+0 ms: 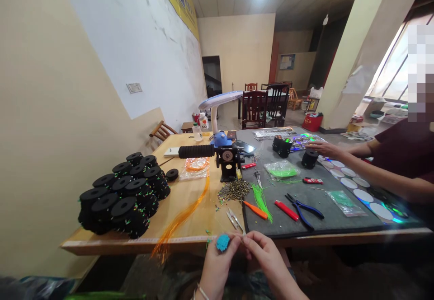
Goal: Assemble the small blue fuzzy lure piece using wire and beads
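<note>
My left hand [216, 261] is closed at the table's front edge, with thumb and fingers pinched together. A lumpy blue clump [222, 243] sits on it beside the thumb. My right hand [266, 255] is closed too, its fingertips meeting those of the left; whatever is pinched there is too small to make out. Just beyond the fingertips, small thread snips [234, 221] point away with their blades apart; I cannot tell whether a finger touches them. Orange strands [185, 218] hang over the edge to the left. A pile of small metallic pieces [233, 190] lies ahead.
Black foam spools [122, 205] are stacked at left. A black winding device [228, 164] and a lamp [220, 101] stand mid-table. On the grey mat [271, 225] lie green strands [259, 198], an orange-handled tool [256, 209], red lighter [286, 210] and pliers [303, 209]. A co-worker's hand [322, 147] touches a spool at right.
</note>
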Action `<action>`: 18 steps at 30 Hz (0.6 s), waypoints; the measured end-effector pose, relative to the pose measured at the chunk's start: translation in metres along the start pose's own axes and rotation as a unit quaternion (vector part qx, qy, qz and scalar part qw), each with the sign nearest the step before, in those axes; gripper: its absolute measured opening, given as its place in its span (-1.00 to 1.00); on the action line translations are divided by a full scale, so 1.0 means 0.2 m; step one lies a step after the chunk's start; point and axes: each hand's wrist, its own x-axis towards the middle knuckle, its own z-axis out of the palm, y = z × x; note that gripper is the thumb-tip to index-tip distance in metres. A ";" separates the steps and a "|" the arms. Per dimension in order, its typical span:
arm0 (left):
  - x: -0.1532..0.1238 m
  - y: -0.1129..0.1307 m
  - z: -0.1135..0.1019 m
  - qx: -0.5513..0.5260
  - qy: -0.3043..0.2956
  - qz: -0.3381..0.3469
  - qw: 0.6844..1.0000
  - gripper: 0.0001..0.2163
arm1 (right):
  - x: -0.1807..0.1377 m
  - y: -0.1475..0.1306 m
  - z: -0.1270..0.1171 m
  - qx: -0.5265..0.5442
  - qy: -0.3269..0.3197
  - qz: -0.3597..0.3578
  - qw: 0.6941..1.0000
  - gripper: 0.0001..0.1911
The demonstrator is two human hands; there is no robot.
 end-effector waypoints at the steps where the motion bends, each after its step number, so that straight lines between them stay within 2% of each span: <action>1: 0.00 -0.01 0.00 0.007 -0.003 0.006 1.000 -0.71 | 0.00 0.00 0.00 -0.001 0.000 -0.001 1.000 -0.53; 7: 0.01 -0.01 -0.02 0.044 -0.006 0.035 0.998 -0.73 | 0.00 0.00 0.00 -0.024 -0.004 0.001 1.000 -0.52; 10: 0.01 -0.01 -0.02 0.045 -0.007 0.029 0.999 -0.72 | 0.00 0.00 0.00 -0.028 -0.010 0.000 1.000 -0.51; 13: 0.01 -0.01 -0.03 0.035 -0.027 0.019 0.999 -0.74 | 0.01 0.00 0.01 -0.023 -0.019 0.000 1.000 -0.47; 18: 0.01 -0.03 -0.06 0.023 -0.048 0.047 0.997 -0.78 | 0.01 0.01 0.02 -0.016 -0.038 0.006 0.999 -0.48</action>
